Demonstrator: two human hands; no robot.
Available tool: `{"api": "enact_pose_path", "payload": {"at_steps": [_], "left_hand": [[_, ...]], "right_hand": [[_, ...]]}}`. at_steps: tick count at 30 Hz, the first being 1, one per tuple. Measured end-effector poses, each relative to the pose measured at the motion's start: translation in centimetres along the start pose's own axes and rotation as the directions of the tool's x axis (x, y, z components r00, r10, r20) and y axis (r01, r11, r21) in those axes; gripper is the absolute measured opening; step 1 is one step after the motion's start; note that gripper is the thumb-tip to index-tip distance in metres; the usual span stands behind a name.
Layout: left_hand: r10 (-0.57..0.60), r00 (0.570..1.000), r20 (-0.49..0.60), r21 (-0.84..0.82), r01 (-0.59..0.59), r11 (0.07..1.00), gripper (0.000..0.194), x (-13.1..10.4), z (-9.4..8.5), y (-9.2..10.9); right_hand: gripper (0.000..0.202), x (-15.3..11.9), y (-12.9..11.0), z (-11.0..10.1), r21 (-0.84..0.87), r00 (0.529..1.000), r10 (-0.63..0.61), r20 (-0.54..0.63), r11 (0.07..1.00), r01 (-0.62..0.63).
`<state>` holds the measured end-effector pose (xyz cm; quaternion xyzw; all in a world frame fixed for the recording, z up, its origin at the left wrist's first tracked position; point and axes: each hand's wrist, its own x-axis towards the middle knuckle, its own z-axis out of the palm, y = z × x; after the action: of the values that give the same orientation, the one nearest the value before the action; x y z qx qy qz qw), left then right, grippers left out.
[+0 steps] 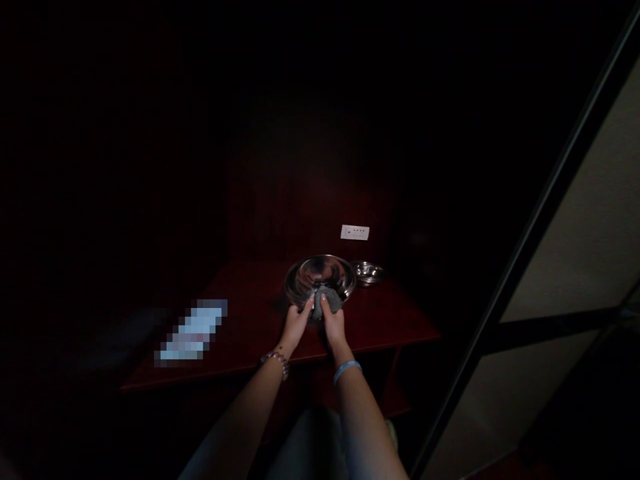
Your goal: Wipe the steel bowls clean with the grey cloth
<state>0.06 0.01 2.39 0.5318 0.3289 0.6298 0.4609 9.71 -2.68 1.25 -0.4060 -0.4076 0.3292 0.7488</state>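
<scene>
A shiny metal bowl (323,267) is tilted toward me above the dark red desk, its inside showing. My left hand (297,323) grips the near rim, thumb over the edge and fingers hidden underneath. Beside it, my right hand (333,323) is closed on a grey cloth (327,301), pressing it against the near rim with the thumb on top. Whether the bowl's base touches the desk I cannot tell.
Several smaller metal bowls (369,273) are stacked just right of the large one on the desk (250,333). A white wall socket (355,232) is behind. A blurred-out bright rectangle (193,333) lies at left. A dark-framed pale panel (565,253) stands at right.
</scene>
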Motion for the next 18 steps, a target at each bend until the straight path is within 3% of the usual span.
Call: {"api": "enact_pose_path", "payload": {"at_steps": [3, 7, 18], "left_hand": [[0.0, 0.992, -0.129, -0.012, -0.002, 1.0, 0.042, 0.4, -0.6, -0.4], [0.0, 0.987, -0.164, -0.001, 0.0, 1.0, 0.044, 0.8, -1.0, -1.1], [-0.061, 0.993, -0.098, -0.14, 0.047, 0.989, 0.033, 0.0, -0.4, -0.8]], "right_hand": [[0.047, 0.3, 0.5, 0.1, -0.084, 0.997, -0.035, 0.071, 0.996, 0.041], [0.045, 0.9, 1.1, -0.1, -0.159, 0.998, -0.051, 0.034, 0.986, 0.056], [0.047, 0.5, 0.6, -0.6, 0.258, 0.994, 0.105, 0.009, 0.961, -0.104]]}}
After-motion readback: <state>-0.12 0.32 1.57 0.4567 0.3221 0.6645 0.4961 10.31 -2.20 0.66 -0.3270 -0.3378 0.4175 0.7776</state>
